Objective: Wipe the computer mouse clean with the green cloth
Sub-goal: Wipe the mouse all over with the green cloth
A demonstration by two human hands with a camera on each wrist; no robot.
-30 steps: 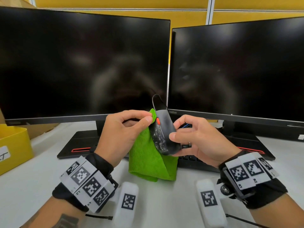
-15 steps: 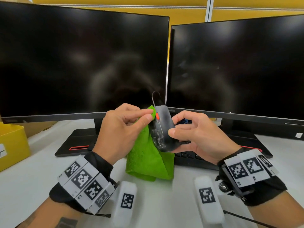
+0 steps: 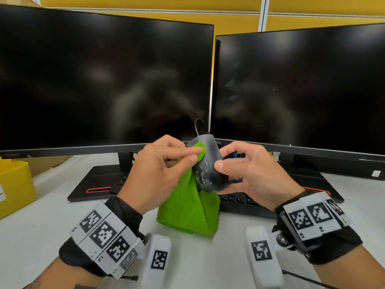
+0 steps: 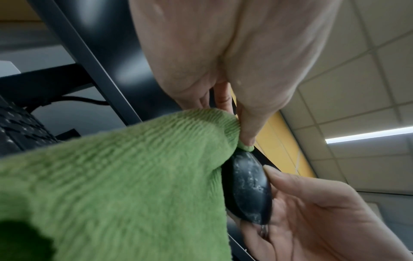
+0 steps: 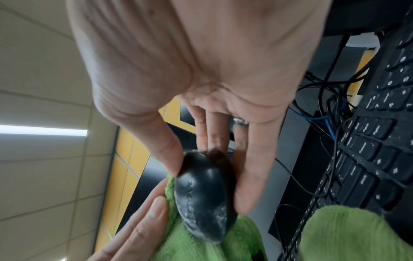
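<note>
Right hand (image 3: 253,174) has the computer mouse (image 3: 208,163) in a firm grip, thumb on one flank and fingers behind the other, lifted clear of the worktop (image 3: 37,215) in front of the two dark monitors (image 3: 104,80). Left hand (image 3: 160,174) pinches the green cloth (image 3: 187,209) between thumb and forefinger and presses a fold against the mouse's upper left side; the rest hangs down, its lower edge possibly brushing the worktop near the front edge, hard to say from here. Whitish smears show on the mouse's shell. Black keyboard (image 3: 239,200) lies just behind the hands; yellow box (image 3: 14,184) sits at the left edge.
</note>
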